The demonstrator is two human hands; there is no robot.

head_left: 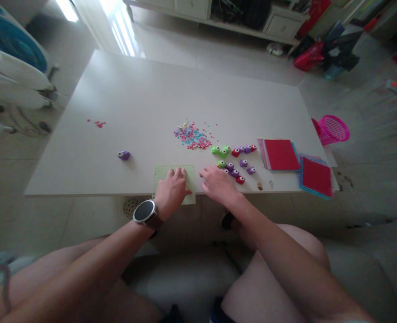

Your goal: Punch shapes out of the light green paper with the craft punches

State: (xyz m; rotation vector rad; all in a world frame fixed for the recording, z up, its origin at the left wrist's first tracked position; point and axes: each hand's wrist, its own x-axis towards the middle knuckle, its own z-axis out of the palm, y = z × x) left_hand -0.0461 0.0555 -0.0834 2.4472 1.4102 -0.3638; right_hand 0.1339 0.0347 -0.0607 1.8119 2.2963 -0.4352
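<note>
A light green paper square [162, 172] lies at the table's near edge and juts slightly over it. My left hand [172, 188] rests on this paper with its fingers spread. Just right of the paper, my right hand [217, 181] is over the tabletop with its fingers bent and somewhat apart; nothing shows in it. Beside that hand sit several small purple, green and red craft punches [235, 172]. Farther back is a heap of tiny coloured paper bits [193, 136]. A single purple punch [124, 155] stands to the left of the paper.
Stacks of coloured paper squares, one red-topped [281, 154] and another beside it [316, 176], lie at the right of the white table [144, 98]. A few red bits [99, 124] are at the left. A pink basket [333, 129] is beyond the right edge.
</note>
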